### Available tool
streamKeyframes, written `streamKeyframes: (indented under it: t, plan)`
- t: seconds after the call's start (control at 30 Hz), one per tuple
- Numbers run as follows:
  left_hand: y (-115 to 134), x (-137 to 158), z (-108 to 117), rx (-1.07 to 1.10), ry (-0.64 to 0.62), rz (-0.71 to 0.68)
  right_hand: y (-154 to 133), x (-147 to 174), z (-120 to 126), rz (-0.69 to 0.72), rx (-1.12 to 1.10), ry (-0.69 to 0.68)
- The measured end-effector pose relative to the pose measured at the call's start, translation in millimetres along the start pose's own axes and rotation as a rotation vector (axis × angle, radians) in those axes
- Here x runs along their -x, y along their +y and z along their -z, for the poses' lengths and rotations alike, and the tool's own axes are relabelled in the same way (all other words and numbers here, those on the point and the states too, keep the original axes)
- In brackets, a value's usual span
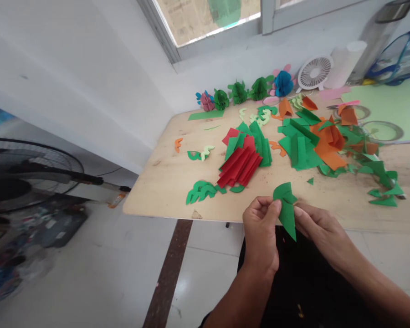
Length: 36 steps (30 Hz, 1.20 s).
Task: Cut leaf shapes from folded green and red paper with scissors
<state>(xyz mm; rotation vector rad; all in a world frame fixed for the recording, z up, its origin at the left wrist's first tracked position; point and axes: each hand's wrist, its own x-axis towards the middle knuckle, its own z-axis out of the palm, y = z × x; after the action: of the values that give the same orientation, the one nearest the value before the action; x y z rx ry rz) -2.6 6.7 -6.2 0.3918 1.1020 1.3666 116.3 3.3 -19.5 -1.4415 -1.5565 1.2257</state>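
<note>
Between my two hands, just past the table's front edge, is a piece of green paper [287, 213] with a rounded top and a pointed lower end. My left hand [261, 228] pinches its left side between thumb and fingers. On the opposite side, my right hand [316, 223] is closed at the paper's right edge, with its fingertips partly hidden behind it. Beyond my hands lie folded red paper pieces [241, 165] on top of green ones [259, 141]. A row of cut, wavy green paper shapes [201, 191] rests near the front edge at left.
Green folded paper [299, 141], orange paper [328, 141] and green scraps [379, 171] cover the table's right side. Tape rolls [384, 132] lie there too. Honeycomb paper figures [239, 92] and a small white fan [315, 74] stand along the wall. A large black fan [30, 177] is at left.
</note>
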Motion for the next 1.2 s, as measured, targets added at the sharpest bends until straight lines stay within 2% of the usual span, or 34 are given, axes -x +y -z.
streamKeyframes:
  t: [0.27,0.97,1.1,1.2]
  plan:
    - [0.1,0.9,-0.3,0.025,0.017,0.03,-1.8,-0.6,0.2,-0.029,-0.036,-0.03]
    - [-5.0,6.6,-5.0,0.184,0.008,0.098,-10.1,-2.1,0.2,-0.006,0.017,0.02]
    - [-3.4,6.1,-3.7,0.149,-0.003,0.097,-7.5,-2.3,1.0,0.009,0.042,0.016]
    - [-0.2,3.3,-2.0,0.104,0.006,0.046,-4.0,-2.4,1.4,0.018,0.068,0.006]
